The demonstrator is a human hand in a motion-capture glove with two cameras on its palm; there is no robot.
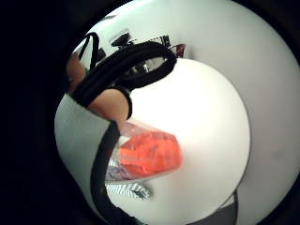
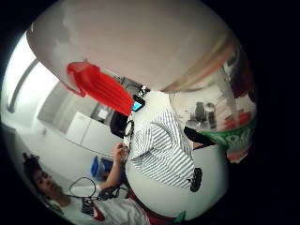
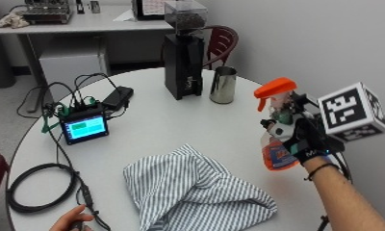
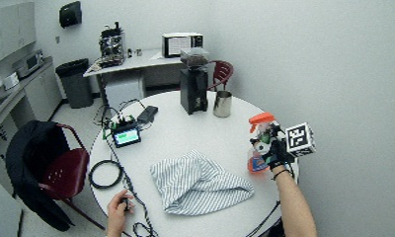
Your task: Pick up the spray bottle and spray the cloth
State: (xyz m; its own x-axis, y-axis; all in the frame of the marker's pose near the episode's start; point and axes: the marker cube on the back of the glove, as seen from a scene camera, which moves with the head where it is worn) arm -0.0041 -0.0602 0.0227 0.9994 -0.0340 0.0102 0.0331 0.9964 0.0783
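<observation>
Holding the spray bottle [image 3: 279, 126] aloft beside the counter [image 3: 160, 130], the gloved grip [image 3: 306, 139] curls round its neck and should tilt the orange nozzle down toward the striped cloth [image 3: 192, 190] before squeezing.

The outside view looks from beside the person across the round table [image 3: 180, 125] toward the far wall, near enough that the striped cloth [image 3: 192, 192] fills its foreground, while the wide outside view hangs higher and farther back, taking in the same table [image 4: 177, 143], cloth [image 4: 197, 182] and much of the room. Both palm views sit against the spray bottle [image 1: 150, 152]; the thumb-side one looks past it to the cloth [image 2: 164, 150].
</observation>
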